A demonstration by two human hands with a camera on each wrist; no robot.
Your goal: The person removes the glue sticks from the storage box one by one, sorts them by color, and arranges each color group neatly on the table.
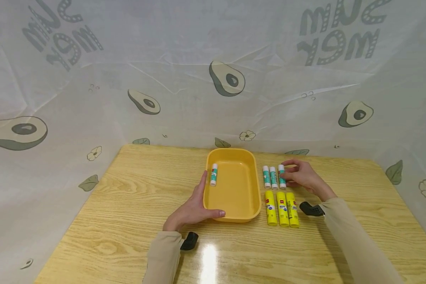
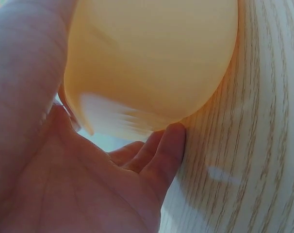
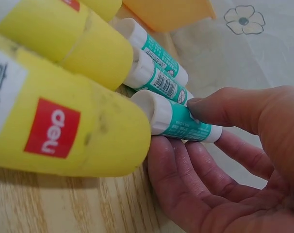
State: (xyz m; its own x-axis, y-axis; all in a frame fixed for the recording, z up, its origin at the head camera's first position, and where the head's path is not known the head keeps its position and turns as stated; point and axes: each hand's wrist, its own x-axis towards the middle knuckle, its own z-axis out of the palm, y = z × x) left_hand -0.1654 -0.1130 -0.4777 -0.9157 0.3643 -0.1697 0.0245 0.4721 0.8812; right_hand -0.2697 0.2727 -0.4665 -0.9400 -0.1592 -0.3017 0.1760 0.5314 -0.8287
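My left hand [image 1: 189, 209] holds the near left corner of a yellow plastic tray [image 1: 258, 201], thumb at the near rim and fingers along the left side. In the left wrist view, fingertips [image 2: 173, 138] rest against the tray's outer wall. Inside the tray, a white-and-green glue stick [image 1: 213, 174] lies by the left wall. To the tray's right, my right hand [image 1: 301, 175] pinches another white-and-green glue stick [image 3: 178, 120] between thumb and fingers. Two similar glue sticks, one [image 1: 266, 176] beside the other [image 1: 273, 178], lie just left of it.
Three larger yellow glue sticks, left [image 1: 271, 209], middle [image 1: 282, 210] and right [image 1: 292, 210], lie in a row nearer to me. All this is on a wood-grain table [image 1: 138, 189]. Behind it hangs a pale printed sheet [image 1: 184, 118].
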